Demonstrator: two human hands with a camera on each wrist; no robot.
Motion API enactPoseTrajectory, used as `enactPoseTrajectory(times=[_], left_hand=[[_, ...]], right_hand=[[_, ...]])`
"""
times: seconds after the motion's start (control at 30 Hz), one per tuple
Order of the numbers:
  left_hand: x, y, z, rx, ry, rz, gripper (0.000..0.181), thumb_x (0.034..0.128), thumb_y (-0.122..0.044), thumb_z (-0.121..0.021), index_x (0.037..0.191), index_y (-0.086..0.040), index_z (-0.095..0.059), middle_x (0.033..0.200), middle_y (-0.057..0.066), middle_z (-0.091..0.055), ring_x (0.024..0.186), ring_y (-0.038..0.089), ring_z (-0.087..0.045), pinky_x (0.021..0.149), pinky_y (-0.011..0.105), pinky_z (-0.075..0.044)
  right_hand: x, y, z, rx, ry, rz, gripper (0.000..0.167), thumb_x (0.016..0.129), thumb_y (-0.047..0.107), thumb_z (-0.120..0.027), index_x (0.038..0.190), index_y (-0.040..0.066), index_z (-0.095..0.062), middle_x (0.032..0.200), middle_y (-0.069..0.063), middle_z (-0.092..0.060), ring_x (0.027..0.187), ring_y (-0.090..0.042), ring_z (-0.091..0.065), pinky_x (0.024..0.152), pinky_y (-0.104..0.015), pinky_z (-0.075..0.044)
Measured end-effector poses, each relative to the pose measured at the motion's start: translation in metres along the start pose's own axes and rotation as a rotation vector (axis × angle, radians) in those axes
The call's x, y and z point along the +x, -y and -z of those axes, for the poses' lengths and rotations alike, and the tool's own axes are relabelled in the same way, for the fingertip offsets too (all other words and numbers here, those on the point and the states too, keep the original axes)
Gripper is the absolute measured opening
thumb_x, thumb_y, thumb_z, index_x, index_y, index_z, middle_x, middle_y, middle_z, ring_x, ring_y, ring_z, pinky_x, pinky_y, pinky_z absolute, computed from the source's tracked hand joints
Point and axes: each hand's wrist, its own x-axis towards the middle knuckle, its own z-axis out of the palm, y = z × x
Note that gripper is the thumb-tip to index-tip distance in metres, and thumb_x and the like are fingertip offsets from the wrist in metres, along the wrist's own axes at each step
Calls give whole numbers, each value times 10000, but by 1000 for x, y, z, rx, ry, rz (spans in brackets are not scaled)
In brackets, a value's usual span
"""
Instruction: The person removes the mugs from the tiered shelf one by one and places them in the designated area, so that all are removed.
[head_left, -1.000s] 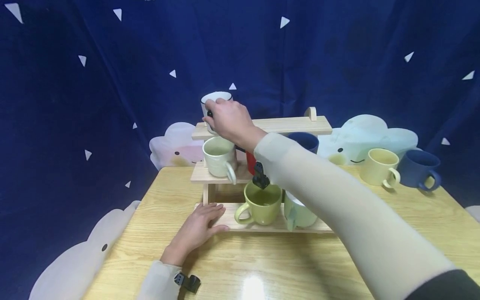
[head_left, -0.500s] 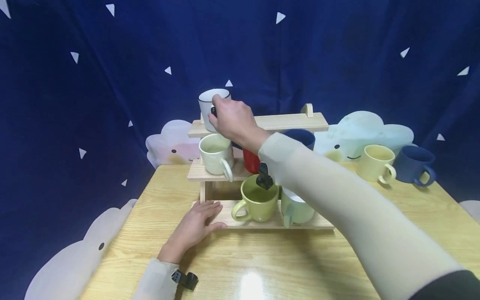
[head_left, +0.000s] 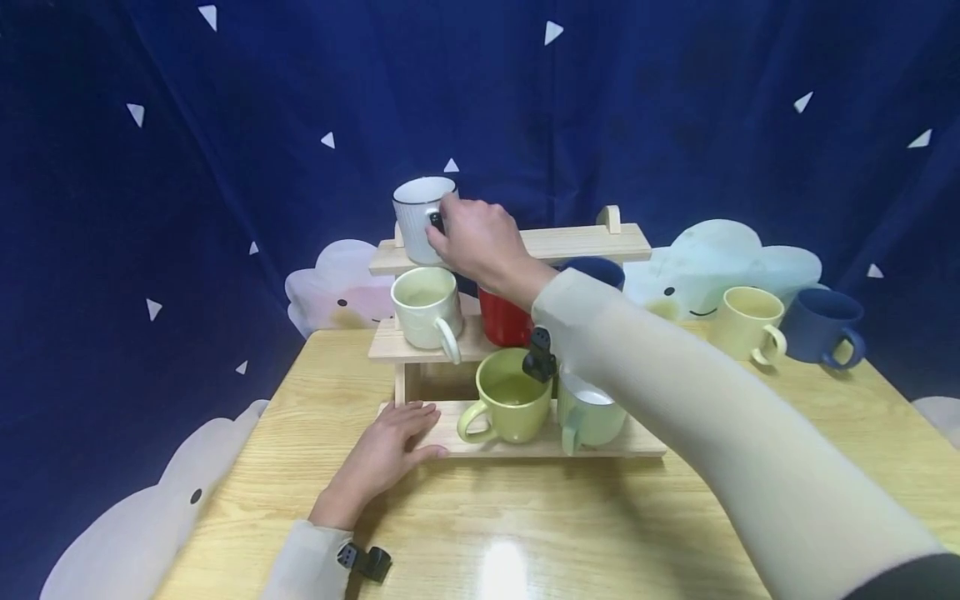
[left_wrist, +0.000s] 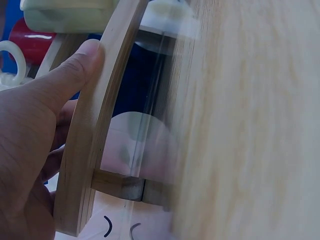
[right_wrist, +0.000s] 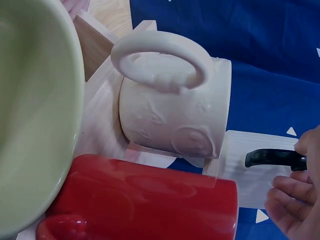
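On the left end of the top shelf stands a white ribbed mug with a dark rim. My right hand pinches its black handle between thumb and fingers. My left hand rests on the left end of the lowest shelf board, fingers extended over it; the left wrist view has the thumb against the board's edge. Below the white mug, a cream mug stands on the middle shelf beside a red mug, which the right arm partly covers.
On the lowest shelf are an olive-yellow mug and a pale green mug. A blue mug is partly behind the right arm. A yellow mug and dark blue mug stand on the table at right.
The white mug's handle has swung rightward, and my right hand has moved right with it, uncovering more of the mug. The left hand keeps its place on the board. The head view has shifted slightly.
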Motion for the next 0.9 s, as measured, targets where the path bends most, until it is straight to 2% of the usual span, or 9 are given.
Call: enactPoseTrajectory(times=[0.23, 0.37, 0.77, 0.9], left_hand=[[0, 0, 0, 1, -14, -18, 660, 826, -540, -696, 1282, -67, -639, 1346, 77, -593, 1280, 350, -503, 1132, 571, -271], [-1, 1, -1, -1, -14, -22, 655, 827, -533, -699, 1282, -66, -639, 1345, 83, -593, 1278, 357, -504, 1134, 568, -268], [0, 2, -2, -4, -3, 2, 681, 832, -580, -660, 1291, -78, -636, 1348, 67, -594, 1292, 340, -493, 1146, 556, -252], [0, 1, -2, -5, 5, 13, 677, 837, -578, -658, 1291, -76, -635, 1347, 71, -594, 1295, 340, -490, 1148, 556, -246]], right_hand=[[-3, -8, 1, 56, 29, -32, 351, 992, 402, -480, 1184, 132, -597, 982, -102, -689, 867, -307, -653, 743, -437, -543], [-4, -12, 1, 87, 49, -53, 376, 993, 383, -474, 1247, 129, -583, 1019, -92, -685, 858, -270, -638, 751, -401, -538], [-4, -22, 5, 251, 61, -91, 293, 1018, 332, -466, 1153, 109, -599, 946, -59, -650, 845, -255, -609, 732, -391, -505], [-4, -25, 7, 297, 83, -109, 293, 1028, 307, -482, 1179, 87, -603, 983, -56, -653, 848, -219, -596, 725, -347, -498]])
